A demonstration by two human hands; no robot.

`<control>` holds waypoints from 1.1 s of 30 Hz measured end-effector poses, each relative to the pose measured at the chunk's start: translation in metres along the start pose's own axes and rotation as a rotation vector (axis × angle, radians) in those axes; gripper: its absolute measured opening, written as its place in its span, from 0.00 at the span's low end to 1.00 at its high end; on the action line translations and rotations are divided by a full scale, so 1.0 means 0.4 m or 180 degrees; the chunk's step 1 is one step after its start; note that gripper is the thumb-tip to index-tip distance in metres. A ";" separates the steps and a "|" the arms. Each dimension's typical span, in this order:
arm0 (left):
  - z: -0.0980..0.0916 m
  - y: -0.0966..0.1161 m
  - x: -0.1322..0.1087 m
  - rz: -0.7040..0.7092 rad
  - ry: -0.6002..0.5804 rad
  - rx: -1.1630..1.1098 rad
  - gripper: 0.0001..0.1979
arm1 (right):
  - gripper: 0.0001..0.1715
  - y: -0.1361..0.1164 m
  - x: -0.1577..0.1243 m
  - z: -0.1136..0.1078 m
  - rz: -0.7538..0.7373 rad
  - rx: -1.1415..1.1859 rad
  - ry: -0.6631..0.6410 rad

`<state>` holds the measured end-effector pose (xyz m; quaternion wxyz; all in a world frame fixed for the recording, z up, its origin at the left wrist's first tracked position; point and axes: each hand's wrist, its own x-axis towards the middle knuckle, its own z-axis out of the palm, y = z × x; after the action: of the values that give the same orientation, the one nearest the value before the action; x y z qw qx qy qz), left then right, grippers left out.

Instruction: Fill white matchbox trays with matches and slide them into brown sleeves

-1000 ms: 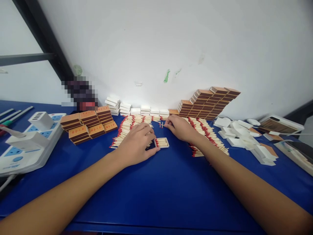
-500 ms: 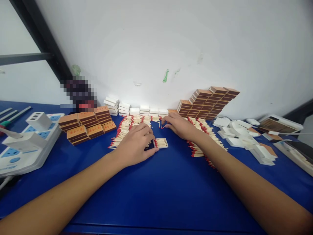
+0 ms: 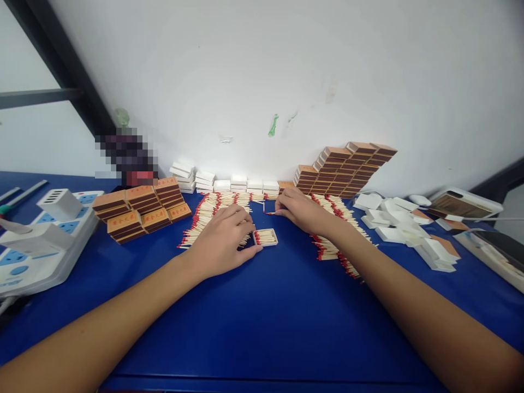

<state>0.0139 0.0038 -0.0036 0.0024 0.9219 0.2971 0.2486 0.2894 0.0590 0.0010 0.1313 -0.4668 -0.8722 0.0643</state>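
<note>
A small white matchbox tray (image 3: 275, 243) with a layer of red-tipped matches (image 3: 265, 236) in it lies on the blue table. My left hand (image 3: 223, 234) curves round the tray's left end, thumb at its near corner and fingers at its far side. Just beyond the tray, my right hand (image 3: 301, 210) pinches a single match (image 3: 271, 213), its red head pointing left. One loose match (image 3: 263, 207) lies close to those fingertips. Matches are spread in rows (image 3: 204, 213) behind my left hand, and another spread (image 3: 327, 254) is partly hidden under my right forearm.
Stacked brown matchboxes (image 3: 141, 210) stand at left, with a taller stack (image 3: 344, 169) against the wall. White trays (image 3: 222, 186) line the wall; more trays (image 3: 393, 218) lie heaped at right. A power strip (image 3: 77, 240) sits far left, a phone (image 3: 499, 254) far right.
The match in my right hand has swung from nearly upright to lying almost level, head to the left. My left hand stays at the tray. The whole view has shifted slightly.
</note>
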 end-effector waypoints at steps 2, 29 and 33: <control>0.000 0.000 0.000 -0.0012 -0.0014 0.0021 0.14 | 0.09 -0.014 -0.015 -0.011 0.0010 0.0057 -0.0001; 0.001 0.003 0.004 -0.0067 -0.0110 0.0001 0.14 | 0.08 -0.139 -0.098 -0.034 -0.0192 0.0423 -0.0446; 0.000 0.004 0.005 -0.0065 -0.0097 -0.0022 0.13 | 0.08 -0.133 -0.101 -0.034 -0.0219 0.0514 -0.0474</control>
<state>0.0161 0.0034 -0.0026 0.0127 0.9225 0.3056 0.2355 0.2725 -0.0043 0.0197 0.1054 -0.4184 -0.8871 0.1643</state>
